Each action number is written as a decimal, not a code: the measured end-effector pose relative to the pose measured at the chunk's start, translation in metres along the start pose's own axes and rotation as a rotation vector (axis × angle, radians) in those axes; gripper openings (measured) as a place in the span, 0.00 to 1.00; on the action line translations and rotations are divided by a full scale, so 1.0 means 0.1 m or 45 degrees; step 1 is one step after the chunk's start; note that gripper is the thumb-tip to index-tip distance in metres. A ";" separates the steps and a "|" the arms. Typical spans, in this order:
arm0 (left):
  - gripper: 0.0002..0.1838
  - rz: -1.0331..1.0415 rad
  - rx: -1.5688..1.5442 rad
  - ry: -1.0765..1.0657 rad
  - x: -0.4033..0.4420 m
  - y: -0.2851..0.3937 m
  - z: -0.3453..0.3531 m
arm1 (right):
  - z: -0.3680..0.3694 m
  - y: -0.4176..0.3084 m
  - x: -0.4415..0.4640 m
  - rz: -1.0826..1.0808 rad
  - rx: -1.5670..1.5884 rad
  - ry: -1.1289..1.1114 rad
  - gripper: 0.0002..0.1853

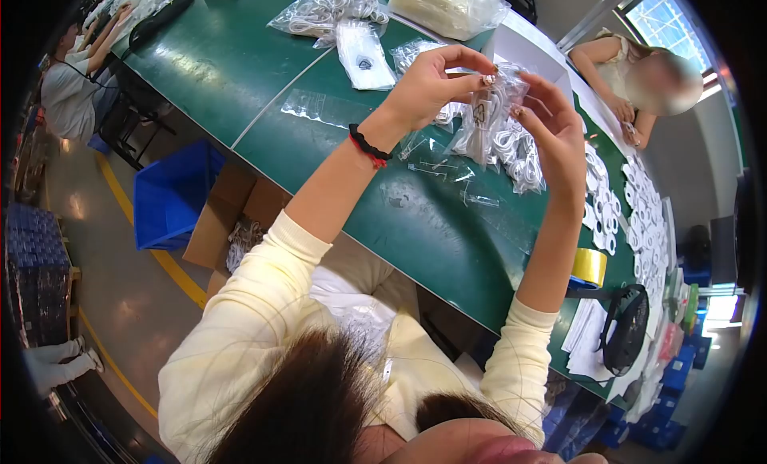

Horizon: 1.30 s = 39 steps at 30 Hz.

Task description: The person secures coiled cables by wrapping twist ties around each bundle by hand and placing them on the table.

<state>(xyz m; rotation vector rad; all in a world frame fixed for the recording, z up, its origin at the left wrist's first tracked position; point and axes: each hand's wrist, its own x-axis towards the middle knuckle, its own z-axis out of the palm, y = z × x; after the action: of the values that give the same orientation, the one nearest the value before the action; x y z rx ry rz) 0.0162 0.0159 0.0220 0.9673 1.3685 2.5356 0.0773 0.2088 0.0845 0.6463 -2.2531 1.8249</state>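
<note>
Above the green table [399, 200] a clear plastic bag [482, 120] with a printed mark hangs between my hands. My left hand [435, 84] pinches its upper left edge between thumb and fingers. On the bag's right side, my right hand [555, 128] holds the upper edge with thumb and fingertips. Behind and below the bag lie bundles of white cable [523, 160]. Flat clear bags [319, 108] are spread near my left wrist. Farther back are a bag of white cables [331, 12] and a white printed packet [363, 56].
A white box [531, 56] stands behind my hands. Yellow tape [589, 268], a black pouch [625, 328] and many white ring-shaped pieces [643, 216] are at the right. A co-worker [615, 80] sits across, another [72, 88] at far left. A blue bin [172, 196] and cardboard box [216, 216] stand below.
</note>
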 end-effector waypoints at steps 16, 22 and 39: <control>0.26 0.125 1.799 0.562 -0.82 0.43 -1.13 | -0.80 0.74 0.94 0.333 -0.560 0.431 0.30; 0.35 -0.343 2.552 0.828 -1.42 0.44 -1.49 | -0.16 0.65 0.62 -0.016 -1.149 0.153 0.26; 0.23 -0.345 1.378 0.574 -0.82 0.78 -1.30 | 0.65 0.86 0.50 0.115 -1.186 0.185 0.21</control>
<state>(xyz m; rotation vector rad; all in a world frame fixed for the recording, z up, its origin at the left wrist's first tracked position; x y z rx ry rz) 0.0223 -0.1542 -0.0080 0.1824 2.8598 1.7543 0.0044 0.1485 0.0124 0.2209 -2.6578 0.6285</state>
